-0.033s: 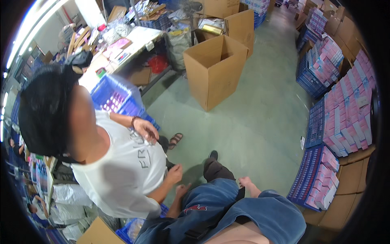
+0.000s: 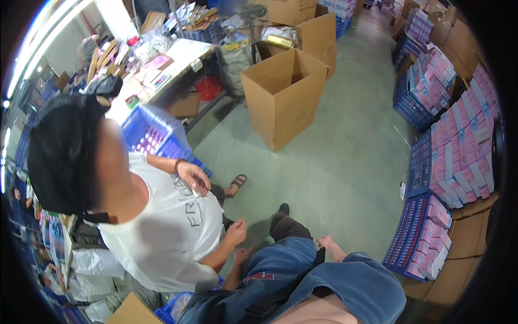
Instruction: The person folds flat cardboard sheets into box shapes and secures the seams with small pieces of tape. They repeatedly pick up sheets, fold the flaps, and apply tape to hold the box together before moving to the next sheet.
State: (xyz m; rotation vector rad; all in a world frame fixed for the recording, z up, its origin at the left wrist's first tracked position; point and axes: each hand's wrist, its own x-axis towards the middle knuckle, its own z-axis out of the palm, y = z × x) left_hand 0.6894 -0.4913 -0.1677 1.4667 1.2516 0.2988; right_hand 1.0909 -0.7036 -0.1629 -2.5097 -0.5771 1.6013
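Observation:
My left hand (image 2: 242,254) is held low in front of my blue shirt (image 2: 280,256), its fingers curled and nothing visible in them. Close by is the hand (image 2: 235,233) of another person, who stands at my left in a white sleeveless shirt (image 2: 162,232) and a black cap (image 2: 62,154). That person's other hand (image 2: 194,178) is bent up at the chest. On my right side my right hand (image 2: 326,242) hangs over the floor, fingers loosely bent and apart, touching no object.
An open tall cardboard box (image 2: 283,108) stands ahead on the green floor (image 2: 361,124). Behind the person are a blue crate (image 2: 162,137) and a cluttered table (image 2: 186,51). Blue crates (image 2: 403,235) and stacked pink-and-white boxes (image 2: 461,143) line the right side.
The whole view has shifted very slightly, so the other person and the tall box sit a little lower. Both my hands keep their pose.

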